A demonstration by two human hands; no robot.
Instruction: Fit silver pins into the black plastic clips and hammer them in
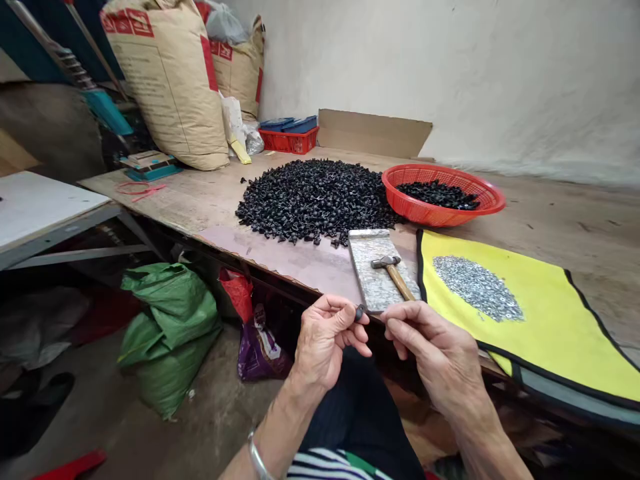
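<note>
Between the thumb and forefinger of my left hand [330, 337] is a small black plastic part [359, 312]. My right hand [435, 350] is close beside it, its thumb and forefinger pinched together; whatever they hold is too small to make out. Just beyond the hands, a hammer [395, 273] with a wooden handle lies on a worn metal slab [367, 267]. A big heap of similar black parts [320, 197] covers the table behind. To the right, small shiny metal pieces [477, 287] are spread on a yellow cloth [560, 313] with black edging.
A red plastic basket [445, 217] holding black parts stands beside the heap. Large paper sacks [170, 87], a red crate [290, 141] with blue lids and pink scissors [143, 191] are at the back left. A green sack [170, 333] sits on the floor below the wooden table's edge.
</note>
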